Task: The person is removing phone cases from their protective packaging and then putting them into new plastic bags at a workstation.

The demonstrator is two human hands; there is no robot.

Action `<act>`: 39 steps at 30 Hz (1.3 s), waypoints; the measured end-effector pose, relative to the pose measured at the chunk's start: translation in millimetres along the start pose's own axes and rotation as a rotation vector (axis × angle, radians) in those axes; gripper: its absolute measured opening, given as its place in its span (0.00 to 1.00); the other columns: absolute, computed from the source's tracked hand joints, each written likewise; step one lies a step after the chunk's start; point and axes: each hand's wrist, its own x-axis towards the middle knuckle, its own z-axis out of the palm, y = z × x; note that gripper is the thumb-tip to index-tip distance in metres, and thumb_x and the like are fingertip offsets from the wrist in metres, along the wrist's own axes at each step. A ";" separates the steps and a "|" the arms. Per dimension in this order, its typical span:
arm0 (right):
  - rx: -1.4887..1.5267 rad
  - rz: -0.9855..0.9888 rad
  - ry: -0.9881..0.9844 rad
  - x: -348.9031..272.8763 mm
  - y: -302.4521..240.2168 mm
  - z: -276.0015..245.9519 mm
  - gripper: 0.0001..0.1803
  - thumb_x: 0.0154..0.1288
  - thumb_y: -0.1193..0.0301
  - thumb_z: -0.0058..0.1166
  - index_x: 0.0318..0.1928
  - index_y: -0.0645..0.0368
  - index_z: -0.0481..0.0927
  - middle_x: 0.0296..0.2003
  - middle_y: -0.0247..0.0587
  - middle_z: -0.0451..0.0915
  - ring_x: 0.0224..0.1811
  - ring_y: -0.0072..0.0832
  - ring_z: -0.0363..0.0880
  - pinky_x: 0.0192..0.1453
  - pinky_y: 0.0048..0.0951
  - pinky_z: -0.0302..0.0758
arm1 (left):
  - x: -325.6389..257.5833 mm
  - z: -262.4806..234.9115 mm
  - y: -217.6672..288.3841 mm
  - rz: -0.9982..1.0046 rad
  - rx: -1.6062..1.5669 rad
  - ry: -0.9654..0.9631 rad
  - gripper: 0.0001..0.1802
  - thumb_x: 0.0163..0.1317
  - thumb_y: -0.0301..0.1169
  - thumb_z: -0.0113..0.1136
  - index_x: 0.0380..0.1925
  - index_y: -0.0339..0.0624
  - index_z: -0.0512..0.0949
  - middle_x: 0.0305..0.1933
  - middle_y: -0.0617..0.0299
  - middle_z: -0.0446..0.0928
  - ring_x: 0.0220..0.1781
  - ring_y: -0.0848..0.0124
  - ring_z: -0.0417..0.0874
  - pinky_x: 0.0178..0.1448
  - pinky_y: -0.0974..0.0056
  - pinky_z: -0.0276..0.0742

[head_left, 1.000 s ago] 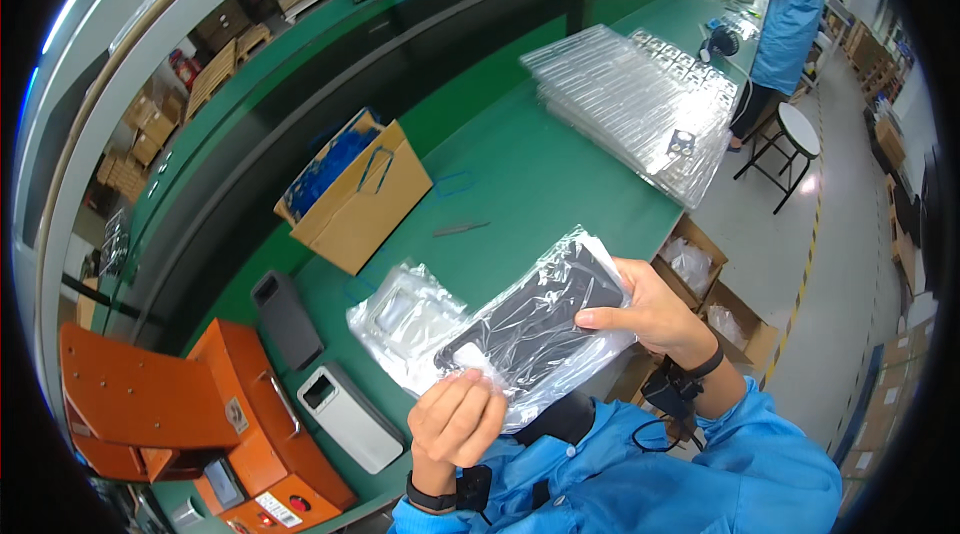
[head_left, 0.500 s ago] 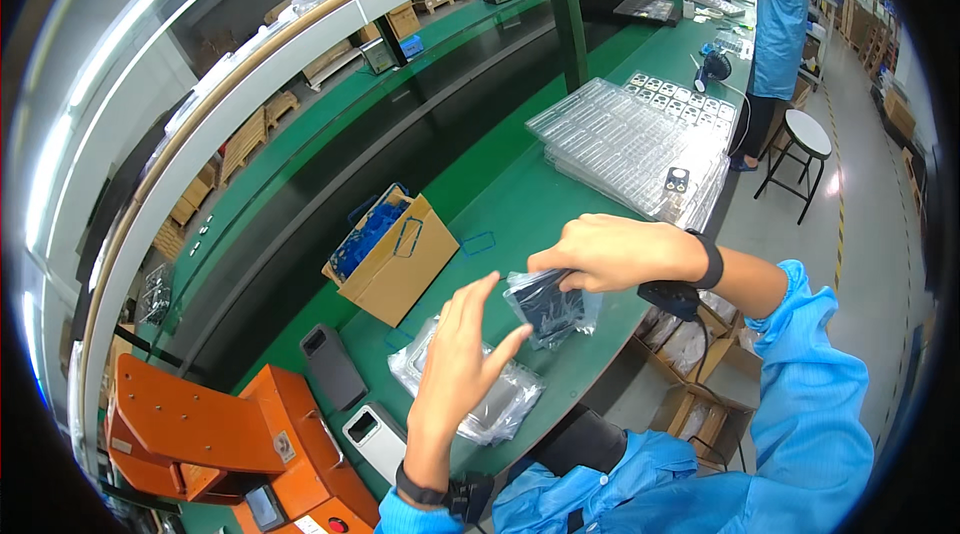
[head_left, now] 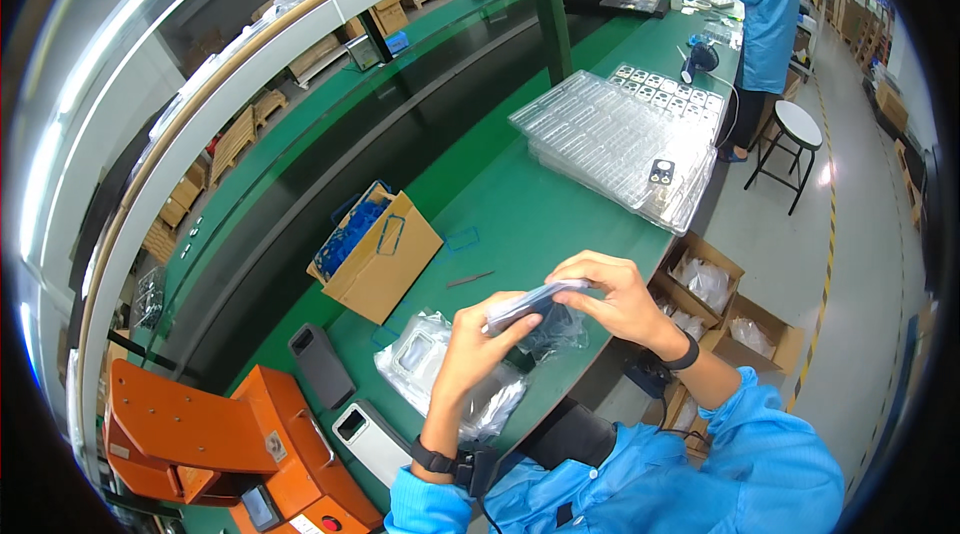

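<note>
- The flat dark case [head_left: 535, 302] hangs between both hands above the green bench [head_left: 520, 224] edge — long axis running left-right, nearly level.
- Left hand [head_left: 478, 344] pinches its left end from below.
- Right hand [head_left: 612, 296] grips the right end from above, with a crumpled clear bag [head_left: 550, 332] dangling beneath — both equally near.

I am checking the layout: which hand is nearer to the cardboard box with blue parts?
Left. The left hand is just right of and below the box; the right hand is farther right.
</note>
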 end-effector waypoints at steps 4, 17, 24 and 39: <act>-0.104 -0.010 -0.030 13.7 -10.0 1.0 0.10 0.58 0.76 0.66 0.42 0.62 0.86 0.37 0.43 0.83 0.38 0.29 0.82 0.40 0.27 0.77 | 2.4 12.3 -5.4 0.103 0.104 0.147 0.13 0.59 0.27 0.69 0.43 0.35 0.84 0.33 0.62 0.85 0.35 0.78 0.80 0.40 0.71 0.75; -0.359 -0.249 -0.432 61.9 -22.2 -26.7 0.05 0.57 0.74 0.66 0.34 0.60 0.86 0.30 0.40 0.85 0.30 0.36 0.84 0.36 0.30 0.79 | 2.2 -1.3 -0.6 0.144 0.239 0.147 0.17 0.54 0.30 0.73 0.44 0.37 0.84 0.36 0.59 0.86 0.35 0.74 0.83 0.41 0.68 0.77; -0.169 -0.093 -0.390 86.3 -19.9 -17.1 0.05 0.54 0.77 0.65 0.33 0.66 0.86 0.26 0.48 0.85 0.28 0.31 0.86 0.34 0.27 0.79 | 0.2 -6.6 -12.9 0.130 0.238 0.138 0.29 0.51 0.35 0.76 0.52 0.37 0.78 0.44 0.55 0.85 0.45 0.67 0.86 0.52 0.63 0.79; -0.088 0.072 -0.300 99.7 -18.1 -25.8 0.06 0.56 0.76 0.67 0.32 0.66 0.87 0.24 0.43 0.85 0.25 0.21 0.84 0.32 0.22 0.80 | -0.1 -8.0 -33.0 0.102 0.242 0.221 0.25 0.56 0.34 0.72 0.52 0.37 0.80 0.41 0.56 0.86 0.43 0.67 0.86 0.52 0.62 0.78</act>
